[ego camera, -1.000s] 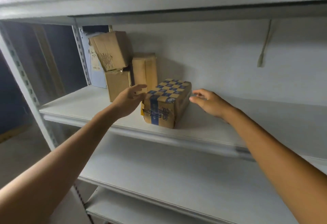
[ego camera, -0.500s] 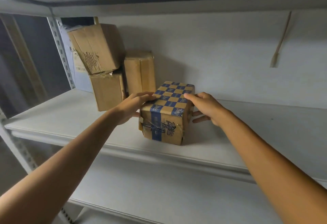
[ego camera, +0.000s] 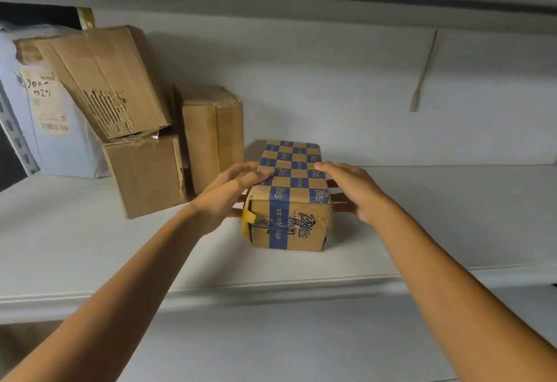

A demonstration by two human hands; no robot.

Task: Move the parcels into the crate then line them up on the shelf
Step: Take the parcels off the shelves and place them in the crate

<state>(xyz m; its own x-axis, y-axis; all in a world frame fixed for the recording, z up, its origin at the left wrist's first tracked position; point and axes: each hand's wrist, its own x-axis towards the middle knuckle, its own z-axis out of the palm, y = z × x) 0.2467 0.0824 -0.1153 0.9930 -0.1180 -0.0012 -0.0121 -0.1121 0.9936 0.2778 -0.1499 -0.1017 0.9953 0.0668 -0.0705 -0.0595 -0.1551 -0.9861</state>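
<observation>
The checkered parcel (ego camera: 291,197) sits on the white shelf (ego camera: 90,246), just right of the brown boxes (ego camera: 144,170); the left hand (ego camera: 226,191) clasps its left side; the right hand (ego camera: 354,190) clasps its right side, fingers curled over the top edge.

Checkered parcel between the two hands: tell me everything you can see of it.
The checkered parcel is a long cardboard box, its top covered in blue-and-tan checks, a blue band with dark script across the near end, yellow tape at its near left corner. Edges look dented. It lies flat on the white shelf, long axis toward the back wall. The left hand and right hand hold its sides, thumbs on top.
</observation>
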